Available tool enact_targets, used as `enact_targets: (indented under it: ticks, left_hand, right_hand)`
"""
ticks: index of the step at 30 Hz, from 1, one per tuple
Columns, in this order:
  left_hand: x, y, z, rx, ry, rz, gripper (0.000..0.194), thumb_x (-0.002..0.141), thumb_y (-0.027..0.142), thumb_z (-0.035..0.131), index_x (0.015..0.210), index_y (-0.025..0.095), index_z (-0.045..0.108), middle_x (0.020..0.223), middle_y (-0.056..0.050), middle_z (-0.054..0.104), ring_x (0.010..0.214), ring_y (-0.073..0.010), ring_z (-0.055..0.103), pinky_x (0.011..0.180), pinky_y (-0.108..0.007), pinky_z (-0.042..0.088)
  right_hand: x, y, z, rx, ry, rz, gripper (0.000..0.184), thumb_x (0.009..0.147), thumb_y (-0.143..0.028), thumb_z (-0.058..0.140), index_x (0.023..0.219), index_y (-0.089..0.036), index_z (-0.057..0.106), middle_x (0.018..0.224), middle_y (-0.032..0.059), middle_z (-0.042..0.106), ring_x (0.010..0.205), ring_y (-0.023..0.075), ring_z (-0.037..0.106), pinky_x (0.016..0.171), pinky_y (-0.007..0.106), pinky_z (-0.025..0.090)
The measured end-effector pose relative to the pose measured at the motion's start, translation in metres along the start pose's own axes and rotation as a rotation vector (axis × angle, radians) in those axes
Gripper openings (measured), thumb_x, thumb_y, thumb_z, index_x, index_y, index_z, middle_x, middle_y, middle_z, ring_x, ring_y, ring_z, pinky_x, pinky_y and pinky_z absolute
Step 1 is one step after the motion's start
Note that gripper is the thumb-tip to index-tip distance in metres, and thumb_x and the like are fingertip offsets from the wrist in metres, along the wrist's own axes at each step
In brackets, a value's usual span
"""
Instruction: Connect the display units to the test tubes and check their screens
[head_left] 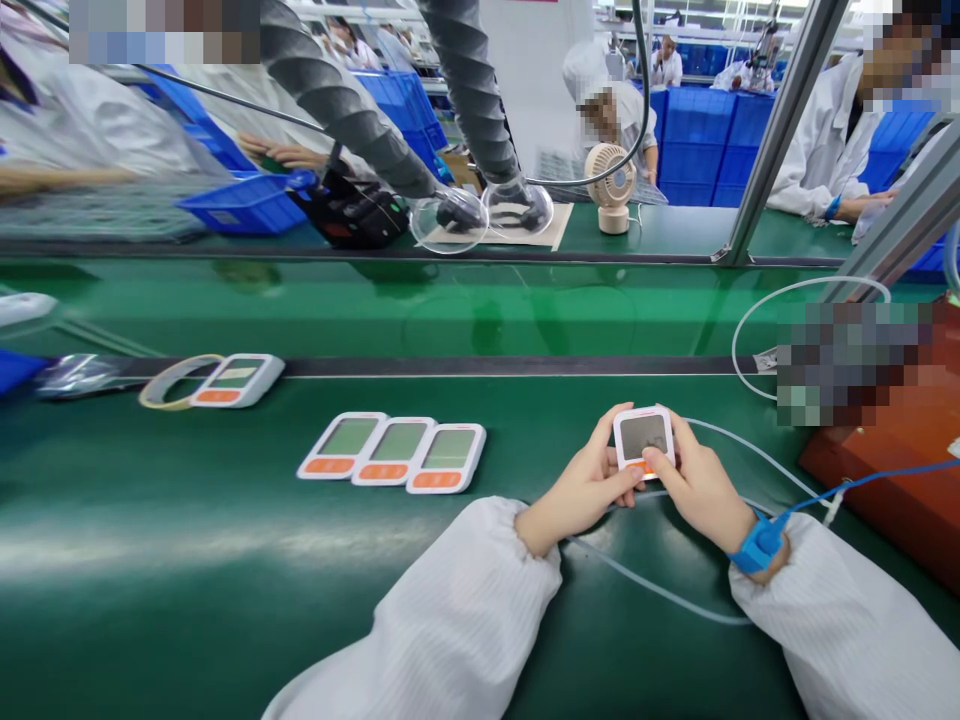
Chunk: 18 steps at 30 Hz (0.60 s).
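Note:
Both hands hold a small white device with a grey screen and an orange strip just above the green table. My left hand grips its left edge with curled fingers. My right hand grips the right edge, thumb on the orange strip; a blue wrist strap with a blue cord is on that wrist. Three matching white devices lie side by side to the left. A further one lies farther left beside a tape ring.
A red-brown wooden block stands at the right. A white cable loops under my hands. Across the green conveyor are grey extraction hoses, a small fan, blue bins and several people in white coats.

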<state>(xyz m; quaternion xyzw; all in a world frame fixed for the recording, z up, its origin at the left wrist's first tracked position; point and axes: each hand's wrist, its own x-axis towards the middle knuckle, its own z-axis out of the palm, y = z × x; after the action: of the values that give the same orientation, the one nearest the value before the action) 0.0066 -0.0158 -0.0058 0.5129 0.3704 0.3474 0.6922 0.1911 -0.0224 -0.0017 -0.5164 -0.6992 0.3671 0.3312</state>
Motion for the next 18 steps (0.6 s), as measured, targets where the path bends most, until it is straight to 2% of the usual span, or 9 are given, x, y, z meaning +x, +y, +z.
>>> enact_targets:
  ticks: [4,7,9,11,15,18]
  left_hand:
    - [0.001,-0.001,0.002,0.022,0.037,0.005,0.095,0.085,0.043,0.071,0.156,0.024,0.01,0.092,-0.004,0.067,0.06,-0.0101,0.06,0.059,-0.024,0.05]
    - [0.001,-0.001,0.003,0.097,0.042,-0.006,0.081,0.085,0.042,0.069,0.151,0.019,0.029,0.094,-0.006,0.067,0.062,-0.0111,0.061,0.06,-0.025,0.05]
    - [0.0,0.0,0.003,0.163,0.024,-0.014,0.064,0.085,0.041,0.067,0.14,0.016,0.047,0.092,-0.006,0.066,0.064,-0.0114,0.061,0.064,-0.026,0.051]
    - [-0.001,0.001,0.004,0.25,0.003,-0.017,0.05,0.085,0.039,0.065,0.128,0.014,0.059,0.091,-0.006,0.066,0.067,-0.0118,0.061,0.067,-0.027,0.051]
    - [-0.003,0.003,0.006,0.403,-0.02,-0.014,0.04,0.086,0.036,0.061,0.119,0.014,0.065,0.092,-0.008,0.069,0.07,-0.0133,0.061,0.065,-0.025,0.049]
    - [-0.003,0.002,0.008,0.404,0.033,0.041,0.037,0.088,0.037,0.057,0.114,0.012,0.067,0.088,-0.008,0.071,0.068,-0.0136,0.063,0.065,-0.026,0.051]
  right_hand:
    - [0.007,0.007,-0.013,-0.208,0.188,-0.122,0.044,0.1,-0.037,0.046,0.139,-0.016,0.045,0.108,0.0108,0.069,0.09,0.0262,0.068,0.078,0.036,0.052]
    - [0.014,0.017,-0.03,-0.494,0.371,-0.218,0.034,0.101,-0.032,0.043,0.128,-0.015,0.055,0.113,0.0153,0.066,0.098,0.0307,0.065,0.087,0.043,0.051]
    - [0.017,0.025,-0.042,-0.669,0.426,-0.204,0.031,0.101,-0.027,0.041,0.124,-0.013,0.058,0.107,0.0161,0.066,0.095,0.0319,0.063,0.087,0.045,0.051]
    - [0.019,0.033,-0.051,-0.781,0.45,-0.149,0.032,0.099,-0.022,0.042,0.126,-0.012,0.058,0.105,0.0165,0.065,0.093,0.0316,0.063,0.084,0.044,0.052]
    - [0.02,0.039,-0.06,-0.908,0.49,-0.015,0.045,0.094,-0.017,0.045,0.137,-0.008,0.051,0.122,0.0204,0.058,0.093,0.0312,0.064,0.076,0.04,0.055]
    - [0.017,0.03,-0.054,-0.969,0.529,-0.029,0.05,0.093,-0.018,0.053,0.141,-0.008,0.048,0.136,0.0232,0.049,0.105,0.0356,0.06,0.083,0.044,0.055]
